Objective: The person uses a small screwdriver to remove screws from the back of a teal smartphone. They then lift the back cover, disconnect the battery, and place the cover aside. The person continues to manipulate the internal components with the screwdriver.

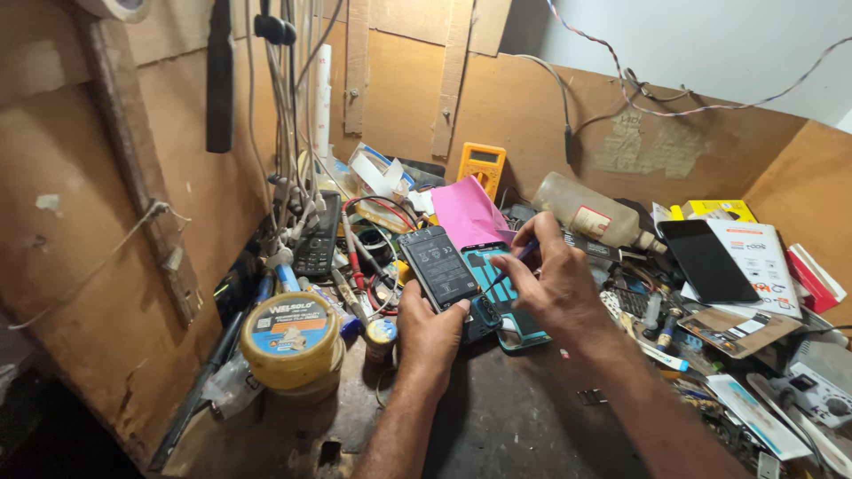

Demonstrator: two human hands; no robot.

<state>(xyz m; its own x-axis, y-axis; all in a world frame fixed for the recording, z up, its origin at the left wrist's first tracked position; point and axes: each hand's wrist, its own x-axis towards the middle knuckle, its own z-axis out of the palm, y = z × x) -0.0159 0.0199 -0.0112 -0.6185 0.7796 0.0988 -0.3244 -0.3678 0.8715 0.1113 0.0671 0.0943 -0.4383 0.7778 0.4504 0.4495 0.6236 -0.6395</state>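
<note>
The phone (pixel 497 297) lies open on the dark workbench (pixel 524 417), its back already off. The left hand (pixel 430 324) holds up the black battery (pixel 439 266). The right hand (pixel 555 279) pinches a thin blue tool (pixel 510 266) over the phone's insides. The phone is not closed up yet.

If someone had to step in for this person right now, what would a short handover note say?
Left hand: holds the opened phone at its lower edge, thumb against the black battery, which stands tilted up out of the phone.
Right hand: pinches a thin dark tool, tip pointing down into the phone's teal inside.
Nearby: pink sheet behind the phone, yellow meter by the back wall, round yellow tin at the left, a dark phone lying at the right.
Done: back is off, battery lifted.
Left: battery is not fully out; the phone lies open.
</note>
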